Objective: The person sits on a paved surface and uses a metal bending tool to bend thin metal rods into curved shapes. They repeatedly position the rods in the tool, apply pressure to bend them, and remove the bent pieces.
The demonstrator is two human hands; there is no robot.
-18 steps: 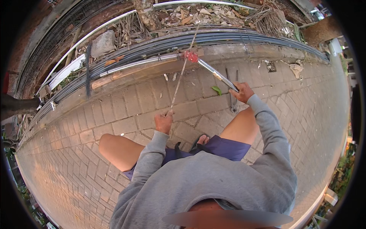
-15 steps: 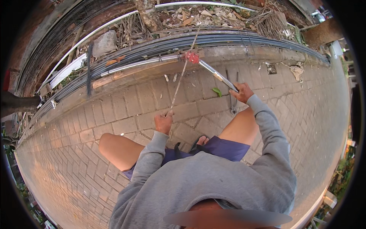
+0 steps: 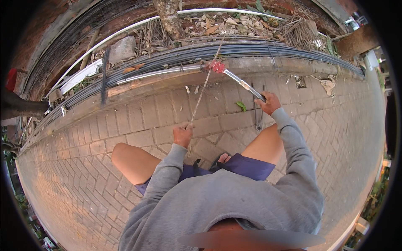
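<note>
My right hand (image 3: 270, 103) is wrapped around the dark grip of one silver handle of a bolt cutter (image 3: 217, 67) with a red head. The cutter's other silver handle (image 3: 159, 72) lies along the low kerb, to the left of the head. In my left hand (image 3: 182, 134) is the near end of a thin, rusty rod (image 3: 202, 92). From there it slants away to the red head and on past it, over the kerb. Whether the jaws touch the rod is too small to tell.
Long dark bars (image 3: 243, 49) lie bundled along the kerb, with a stone block (image 3: 122, 49) beside them. A thin dark metal tool (image 3: 258, 115) rests on the paving near my right knee, and a green leaf (image 3: 240, 106) lies close by. A tree trunk (image 3: 168, 21) stands beyond.
The whole view has shifted slightly, so the scene sits a little lower and further right. Both hands keep their holds, with the cutter handle and rod at nearly the same angles.
</note>
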